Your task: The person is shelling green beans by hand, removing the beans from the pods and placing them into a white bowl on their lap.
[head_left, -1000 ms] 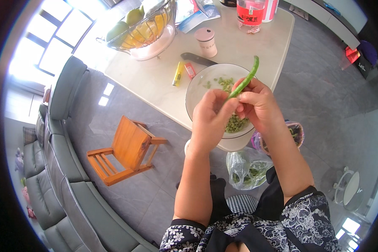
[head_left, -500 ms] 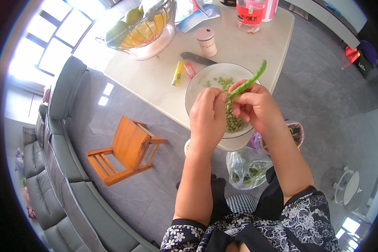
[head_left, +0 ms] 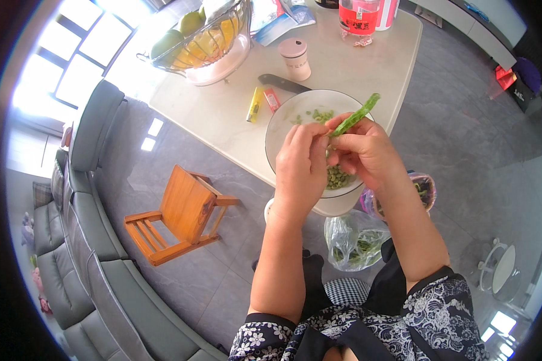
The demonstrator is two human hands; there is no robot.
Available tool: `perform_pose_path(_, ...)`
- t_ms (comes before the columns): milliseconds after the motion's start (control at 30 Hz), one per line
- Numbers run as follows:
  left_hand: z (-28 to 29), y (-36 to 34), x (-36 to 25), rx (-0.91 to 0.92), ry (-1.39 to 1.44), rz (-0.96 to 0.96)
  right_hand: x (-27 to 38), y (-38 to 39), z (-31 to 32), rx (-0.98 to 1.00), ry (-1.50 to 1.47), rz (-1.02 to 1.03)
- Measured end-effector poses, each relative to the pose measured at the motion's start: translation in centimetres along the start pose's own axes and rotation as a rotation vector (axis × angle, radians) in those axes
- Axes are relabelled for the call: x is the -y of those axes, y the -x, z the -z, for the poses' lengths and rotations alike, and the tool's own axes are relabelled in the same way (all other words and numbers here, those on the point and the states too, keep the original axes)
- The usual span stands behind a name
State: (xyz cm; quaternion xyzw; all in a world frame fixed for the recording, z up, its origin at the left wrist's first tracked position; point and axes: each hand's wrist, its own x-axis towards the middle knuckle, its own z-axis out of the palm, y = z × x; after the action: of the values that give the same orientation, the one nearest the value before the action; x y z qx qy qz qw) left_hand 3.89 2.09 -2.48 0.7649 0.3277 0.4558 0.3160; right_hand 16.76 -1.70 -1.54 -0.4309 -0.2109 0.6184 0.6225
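A long green bean pod (head_left: 356, 114) slants up to the right between my hands, above a white bowl (head_left: 278, 133) with a dark rim. My right hand (head_left: 367, 147) pinches the pod near its lower part. My left hand (head_left: 301, 159) has its fingers closed at the pod's lower end, where the fingertips of both hands meet. Shelled green beans (head_left: 338, 178) lie in the bowl, partly hidden by my hands. A knife (head_left: 283, 83) with a black handle lies just behind the bowl, partly hidden by its rim.
On the table (head_left: 223, 120) stand a pink lidded cup (head_left: 295, 60), a wire fruit basket (head_left: 208, 45) and a red-labelled jar (head_left: 358, 21). Yellow and red small packs (head_left: 255, 105) lie left of the bowl. Below are a clear bag (head_left: 354, 243), a lined bin (head_left: 424, 191) and a wooden chair (head_left: 186, 210).
The pod has turned and looks flatter and more opened, its upper tip a little lower. My left hand has shifted slightly, with the fingertips still at the pod's lower end.
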Motion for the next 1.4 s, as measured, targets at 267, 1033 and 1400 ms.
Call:
perform_pose_path(267,0.1,0.1,0.4,-0.009,0.097,0.105,0.2,0.2,-0.1,0.002,0.133,0.057)
perform_pose_path(1033,0.1,0.3,0.6,0.021,0.074,-0.009,0.4,0.3,-0.2,-0.018,0.007,-0.037)
perform_pose_path(1400,1.9,0.3,0.6,0.149,0.145,0.305,0.7,0.4,0.0,-0.05,-0.019,0.085)
